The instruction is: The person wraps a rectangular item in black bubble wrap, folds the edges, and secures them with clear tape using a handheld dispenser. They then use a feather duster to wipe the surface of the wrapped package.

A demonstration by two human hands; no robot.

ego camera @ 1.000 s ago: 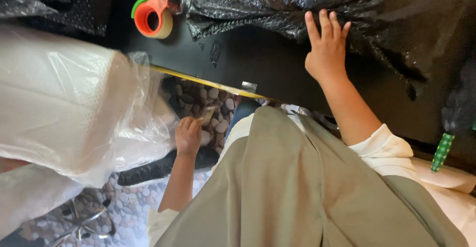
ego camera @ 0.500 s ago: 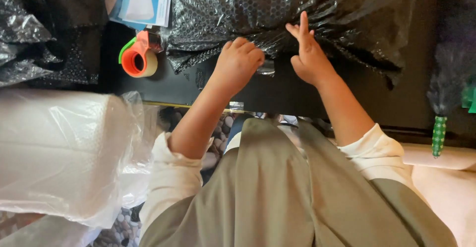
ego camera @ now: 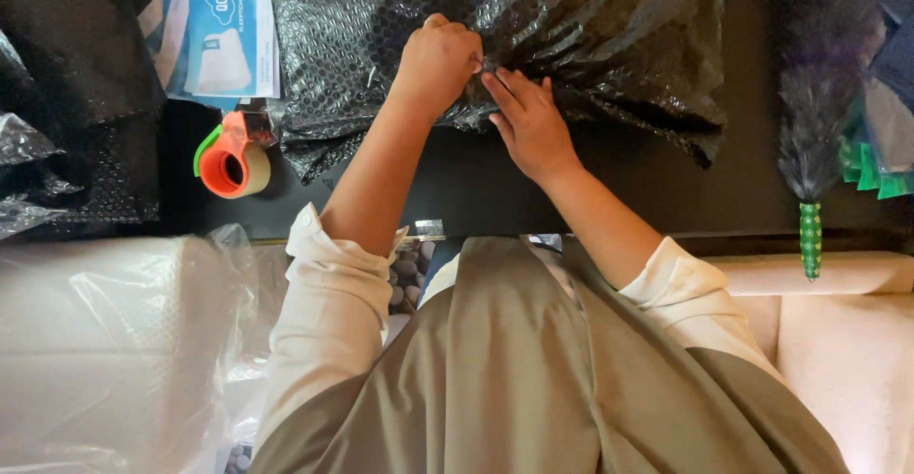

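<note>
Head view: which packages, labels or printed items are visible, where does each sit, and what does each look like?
Black bubble-wrap parcel: top centre on the dark table, bulky and glossy, with left hand and right hand both on its gathered edge.
Blue printed leaflet: top left beside the parcel, flat, rectangular, blue and white.
Clear plastic-wrapped roll: lower left, large, whitish.
No screens or signs are visible.

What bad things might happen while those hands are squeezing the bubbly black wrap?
1. The left hand pinches the black bubble wrap in a tight bunch; if the grip slips, the gathered fold may spring open.
2. The right hand presses the wrap right beside it, so hard pulling might tear the thin film or pop bubbles.
3. The orange tape dispenser sits by the left forearm on the dark table; an elbow swing might knock it away.
</note>
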